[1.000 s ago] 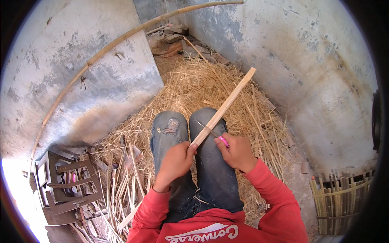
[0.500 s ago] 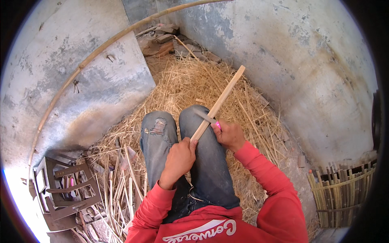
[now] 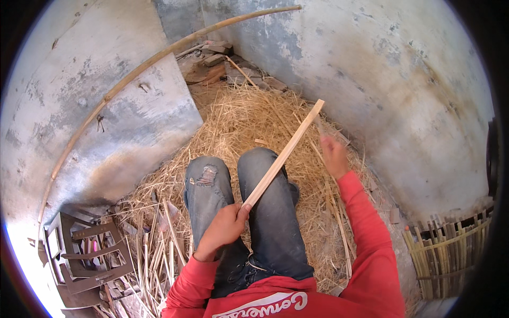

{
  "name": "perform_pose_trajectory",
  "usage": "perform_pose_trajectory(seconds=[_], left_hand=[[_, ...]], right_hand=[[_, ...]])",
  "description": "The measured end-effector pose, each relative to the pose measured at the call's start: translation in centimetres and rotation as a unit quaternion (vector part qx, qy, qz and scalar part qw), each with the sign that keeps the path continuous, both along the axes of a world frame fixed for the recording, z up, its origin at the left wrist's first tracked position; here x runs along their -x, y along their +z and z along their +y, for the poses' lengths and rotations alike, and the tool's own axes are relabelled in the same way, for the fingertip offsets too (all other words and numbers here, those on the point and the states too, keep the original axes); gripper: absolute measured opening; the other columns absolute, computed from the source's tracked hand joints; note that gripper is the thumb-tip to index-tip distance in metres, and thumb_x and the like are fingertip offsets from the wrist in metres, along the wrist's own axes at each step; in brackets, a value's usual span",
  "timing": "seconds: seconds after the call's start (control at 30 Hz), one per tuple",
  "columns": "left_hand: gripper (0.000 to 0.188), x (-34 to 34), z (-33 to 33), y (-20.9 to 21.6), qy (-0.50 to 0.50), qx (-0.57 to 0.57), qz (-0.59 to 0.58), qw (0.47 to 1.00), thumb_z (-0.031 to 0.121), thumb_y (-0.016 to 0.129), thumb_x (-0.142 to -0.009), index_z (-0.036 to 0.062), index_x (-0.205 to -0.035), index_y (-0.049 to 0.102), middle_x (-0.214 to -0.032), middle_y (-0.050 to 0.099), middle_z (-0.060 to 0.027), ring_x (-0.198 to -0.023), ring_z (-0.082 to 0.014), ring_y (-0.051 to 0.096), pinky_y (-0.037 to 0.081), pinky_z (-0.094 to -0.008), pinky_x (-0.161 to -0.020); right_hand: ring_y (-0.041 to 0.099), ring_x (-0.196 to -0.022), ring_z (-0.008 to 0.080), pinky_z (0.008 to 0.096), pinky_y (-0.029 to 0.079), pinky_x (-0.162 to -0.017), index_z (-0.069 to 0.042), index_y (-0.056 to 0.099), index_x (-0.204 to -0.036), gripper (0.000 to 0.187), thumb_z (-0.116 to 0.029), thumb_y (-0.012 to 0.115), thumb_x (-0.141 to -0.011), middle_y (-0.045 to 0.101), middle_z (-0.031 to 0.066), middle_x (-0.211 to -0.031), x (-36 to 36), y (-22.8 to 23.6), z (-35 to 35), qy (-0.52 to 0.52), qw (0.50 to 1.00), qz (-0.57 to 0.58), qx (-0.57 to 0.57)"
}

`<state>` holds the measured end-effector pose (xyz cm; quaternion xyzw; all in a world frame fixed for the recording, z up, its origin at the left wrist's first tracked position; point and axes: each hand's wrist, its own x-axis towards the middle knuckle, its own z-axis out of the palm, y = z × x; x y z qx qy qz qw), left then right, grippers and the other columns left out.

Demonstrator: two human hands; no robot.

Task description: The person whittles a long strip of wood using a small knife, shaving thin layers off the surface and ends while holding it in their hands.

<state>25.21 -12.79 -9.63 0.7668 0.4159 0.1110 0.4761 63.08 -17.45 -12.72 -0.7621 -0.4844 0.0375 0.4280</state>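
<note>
Near the centre of the frame I see a long, pale wooden strip (image 3: 283, 155), slanting from lower left to upper right over the person's right leg in dark jeans (image 3: 273, 228); the left hand (image 3: 222, 225), just below centre, pinches the strip's lower end between thumb and fingers; the right hand (image 3: 334, 157), right of centre and slightly blurred, is curled closed, with a faint, smeared blade (image 3: 319, 126) rising from it, just beside the strip's upper end; I cannot make out the handle inside that fist; red sleeves (image 3: 371, 228) reach both wrists; a heap of straw-like shavings (image 3: 238, 114) spreads beyond the knees; a long pole (image 3: 108, 97) arcs across the upper left, against worn, whitish walls (image 3: 397, 106); a dark frame with crossbars (image 3: 93, 253) sits at lower left, and a slatted basket (image 3: 450, 254) at lower right.
</note>
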Motion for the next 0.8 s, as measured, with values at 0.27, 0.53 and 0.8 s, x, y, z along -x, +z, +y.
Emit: perform_pose_trajectory(seconds=[0.27,0.53,0.8], left_hand=[[0.048,-0.9,-0.1,0.3,-0.018,0.000,0.015,1.000,0.035,0.049,-0.110,-0.0047,-0.089,0.065,-0.074,0.065,-0.0224,-0.071,-0.0383,0.065,0.048,-0.0488,-0.068],[0.049,0.8,-1.4,0.8,-0.011,-0.037,0.049,0.998,0.036,0.048,-0.110,-0.0035,-0.086,0.064,-0.070,0.061,-0.0188,-0.066,-0.0318,0.062,0.047,-0.0465,-0.067],[0.041,2.1,1.0,1.3,0.006,0.406,-0.065,0.912,0.044,0.047,-0.112,0.0095,-0.091,0.053,-0.062,0.042,0.0051,-0.047,-0.0068,0.034,0.024,-0.0246,-0.042]], right_hand=[[0.066,-0.060,0.0447,0.0544,0.053,-0.057,-0.006,0.070,-0.087,0.048,-0.048,0.052,-0.104,0.065,0.0221,-0.066,10.8,0.0,-1.9,0.110,0.986,-0.084,0.091],[0.066,-0.069,0.0482,0.0576,0.051,-0.065,-0.001,0.070,-0.085,0.060,-0.052,0.046,-0.106,0.067,0.0261,-0.074,-4.0,-4.2,5.1,-0.095,0.984,-0.145,0.041],[0.065,-0.060,0.0428,0.0507,0.051,-0.056,-0.003,0.070,-0.082,0.051,-0.049,0.057,-0.103,0.063,0.0233,-0.065,6.2,3.6,2.7,0.090,0.993,-0.076,0.009]])
